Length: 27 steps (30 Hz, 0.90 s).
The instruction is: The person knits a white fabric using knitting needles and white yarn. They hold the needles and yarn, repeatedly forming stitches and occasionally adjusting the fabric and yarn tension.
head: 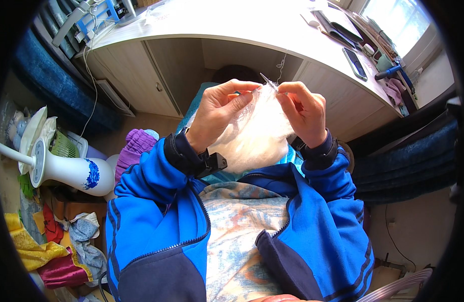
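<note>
A piece of fluffy white fabric (250,139) hangs from my fingers over my lap, brightly sunlit. My left hand (228,109) pinches its upper left edge between thumb and forefinger. At the upper right corner, my right hand (303,107) has thumb and forefinger closed at a slim, pointed metal tool (269,80), which looks like a knitting needle. The tool's tip points up and left. Its other end is hidden by the fabric and fingers. A loose, kinked white yarn (281,65) runs from near my right fingertips up to the desk edge.
A pale desk (232,22) curves in front, with a phone (355,63) at its right. White cables (89,71) hang at its left. A white lamp-like stand (77,171) and piled cloths (62,260) are on my left. A dark blue curtain (409,158) hangs at right.
</note>
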Each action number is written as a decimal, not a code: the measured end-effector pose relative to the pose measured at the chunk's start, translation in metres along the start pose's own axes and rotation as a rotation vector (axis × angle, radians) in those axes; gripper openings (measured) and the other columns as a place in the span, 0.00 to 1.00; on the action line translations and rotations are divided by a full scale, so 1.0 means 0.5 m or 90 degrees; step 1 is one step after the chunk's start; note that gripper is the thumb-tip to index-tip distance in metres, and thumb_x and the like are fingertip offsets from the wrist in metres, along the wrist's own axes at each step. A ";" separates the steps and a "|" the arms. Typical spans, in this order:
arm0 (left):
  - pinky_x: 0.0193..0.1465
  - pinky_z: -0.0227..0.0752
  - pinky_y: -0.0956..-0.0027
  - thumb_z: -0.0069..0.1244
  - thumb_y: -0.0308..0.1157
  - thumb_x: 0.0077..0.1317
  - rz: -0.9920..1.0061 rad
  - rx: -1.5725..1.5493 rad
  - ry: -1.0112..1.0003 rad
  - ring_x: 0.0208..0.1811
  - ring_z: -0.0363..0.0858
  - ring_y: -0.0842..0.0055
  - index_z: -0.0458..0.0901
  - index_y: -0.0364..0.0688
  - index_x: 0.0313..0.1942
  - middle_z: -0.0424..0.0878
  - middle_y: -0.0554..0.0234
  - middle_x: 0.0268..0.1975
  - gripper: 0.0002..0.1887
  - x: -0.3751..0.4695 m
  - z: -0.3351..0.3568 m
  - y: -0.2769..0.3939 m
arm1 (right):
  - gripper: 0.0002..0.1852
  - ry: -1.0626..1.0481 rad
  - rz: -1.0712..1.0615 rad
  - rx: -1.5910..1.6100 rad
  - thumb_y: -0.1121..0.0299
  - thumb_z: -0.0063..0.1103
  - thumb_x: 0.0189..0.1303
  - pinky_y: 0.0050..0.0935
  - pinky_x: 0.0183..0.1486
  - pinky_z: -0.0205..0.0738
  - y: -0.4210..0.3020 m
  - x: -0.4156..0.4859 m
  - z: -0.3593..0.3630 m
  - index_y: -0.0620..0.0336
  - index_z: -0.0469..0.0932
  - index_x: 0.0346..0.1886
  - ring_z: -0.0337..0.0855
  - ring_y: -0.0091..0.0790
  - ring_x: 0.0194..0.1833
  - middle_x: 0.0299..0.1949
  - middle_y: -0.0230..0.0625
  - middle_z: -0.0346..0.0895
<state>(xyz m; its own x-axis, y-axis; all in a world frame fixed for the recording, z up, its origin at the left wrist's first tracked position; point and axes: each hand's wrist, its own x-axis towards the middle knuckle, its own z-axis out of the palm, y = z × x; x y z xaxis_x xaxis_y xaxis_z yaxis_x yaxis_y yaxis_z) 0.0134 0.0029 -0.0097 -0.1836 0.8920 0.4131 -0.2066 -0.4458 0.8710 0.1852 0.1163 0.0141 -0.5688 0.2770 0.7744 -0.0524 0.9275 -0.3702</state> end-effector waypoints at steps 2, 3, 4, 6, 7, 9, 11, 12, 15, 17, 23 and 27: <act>0.48 0.76 0.75 0.52 0.28 0.66 0.000 -0.006 0.016 0.43 0.82 0.77 0.82 0.38 0.47 0.84 0.58 0.43 0.10 0.000 0.000 0.004 | 0.05 0.008 0.003 0.021 0.71 0.63 0.60 0.17 0.18 0.62 0.000 0.000 0.001 0.57 0.78 0.38 0.71 0.22 0.15 0.17 0.32 0.74; 0.48 0.77 0.75 0.52 0.28 0.66 -0.001 -0.011 0.024 0.43 0.82 0.77 0.82 0.38 0.47 0.84 0.58 0.43 0.10 -0.001 -0.001 0.005 | 0.05 0.004 0.010 0.021 0.71 0.63 0.60 0.17 0.18 0.62 0.000 -0.001 0.001 0.57 0.79 0.38 0.71 0.22 0.15 0.17 0.32 0.74; 0.46 0.78 0.74 0.53 0.29 0.66 0.002 -0.025 0.026 0.43 0.83 0.75 0.82 0.39 0.47 0.84 0.58 0.42 0.11 0.000 -0.001 0.005 | 0.05 0.001 0.016 0.022 0.71 0.63 0.60 0.17 0.18 0.63 -0.001 -0.001 0.000 0.57 0.79 0.38 0.72 0.22 0.15 0.18 0.33 0.75; 0.41 0.81 0.73 0.55 0.31 0.65 0.007 -0.058 0.028 0.43 0.84 0.72 0.83 0.40 0.47 0.84 0.57 0.42 0.11 0.001 -0.004 0.006 | 0.04 -0.007 0.016 0.028 0.71 0.63 0.60 0.17 0.19 0.64 -0.004 -0.002 0.000 0.57 0.80 0.38 0.73 0.23 0.16 0.18 0.33 0.76; 0.41 0.81 0.73 0.55 0.31 0.65 0.015 -0.058 0.031 0.42 0.84 0.73 0.83 0.40 0.47 0.84 0.57 0.41 0.11 0.001 -0.004 0.005 | 0.04 -0.010 0.010 0.034 0.70 0.63 0.60 0.17 0.19 0.65 -0.005 -0.002 0.001 0.57 0.80 0.38 0.74 0.23 0.16 0.18 0.33 0.76; 0.41 0.80 0.73 0.55 0.31 0.65 0.030 -0.056 0.038 0.42 0.83 0.73 0.83 0.40 0.47 0.84 0.57 0.41 0.11 0.000 -0.003 0.004 | 0.04 -0.028 -0.004 0.034 0.72 0.62 0.60 0.16 0.20 0.65 -0.008 -0.003 0.002 0.58 0.80 0.37 0.75 0.23 0.17 0.19 0.33 0.76; 0.41 0.80 0.74 0.55 0.31 0.65 0.039 -0.047 0.059 0.41 0.83 0.74 0.83 0.40 0.47 0.84 0.57 0.41 0.11 -0.001 -0.002 0.003 | 0.03 -0.058 -0.016 0.022 0.74 0.62 0.59 0.16 0.21 0.65 -0.010 -0.003 0.003 0.60 0.80 0.36 0.75 0.22 0.18 0.19 0.33 0.76; 0.41 0.80 0.74 0.55 0.30 0.65 0.043 -0.042 0.069 0.40 0.83 0.74 0.83 0.40 0.47 0.84 0.57 0.41 0.11 -0.001 -0.001 0.004 | 0.03 -0.064 -0.015 0.021 0.74 0.62 0.59 0.16 0.21 0.65 -0.010 -0.002 0.004 0.60 0.80 0.36 0.75 0.22 0.18 0.19 0.33 0.76; 0.42 0.79 0.75 0.55 0.29 0.65 0.037 -0.052 0.069 0.40 0.82 0.76 0.83 0.40 0.47 0.84 0.58 0.41 0.11 -0.002 0.000 0.006 | 0.03 -0.074 -0.015 0.015 0.74 0.62 0.59 0.16 0.21 0.66 -0.010 -0.002 0.006 0.60 0.80 0.35 0.76 0.23 0.18 0.19 0.33 0.76; 0.41 0.79 0.75 0.55 0.29 0.65 0.047 -0.046 0.068 0.40 0.82 0.77 0.82 0.40 0.47 0.84 0.58 0.40 0.11 -0.001 0.002 0.006 | 0.03 -0.066 -0.027 0.013 0.73 0.62 0.59 0.17 0.21 0.65 -0.009 -0.001 0.009 0.60 0.80 0.36 0.76 0.23 0.18 0.19 0.33 0.76; 0.43 0.78 0.76 0.54 0.29 0.65 0.048 -0.038 0.068 0.40 0.83 0.77 0.82 0.39 0.45 0.84 0.60 0.40 0.09 -0.003 0.001 0.007 | 0.04 -0.082 -0.005 -0.002 0.69 0.61 0.62 0.18 0.20 0.69 -0.006 -0.003 0.004 0.56 0.80 0.37 0.77 0.27 0.17 0.20 0.35 0.78; 0.41 0.79 0.76 0.56 0.30 0.64 0.028 -0.027 0.064 0.39 0.83 0.77 0.82 0.38 0.45 0.84 0.59 0.38 0.10 -0.006 -0.001 -0.001 | 0.04 -0.065 -0.008 -0.006 0.69 0.61 0.62 0.18 0.20 0.68 -0.005 -0.004 0.011 0.56 0.80 0.38 0.77 0.27 0.16 0.19 0.35 0.77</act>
<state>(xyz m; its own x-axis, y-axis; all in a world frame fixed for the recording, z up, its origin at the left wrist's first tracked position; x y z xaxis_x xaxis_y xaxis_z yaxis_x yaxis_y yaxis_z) 0.0135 0.0006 -0.0117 -0.2879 0.8602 0.4209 -0.2358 -0.4896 0.8395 0.1821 0.1121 0.0106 -0.6489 0.2388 0.7224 -0.0521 0.9333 -0.3554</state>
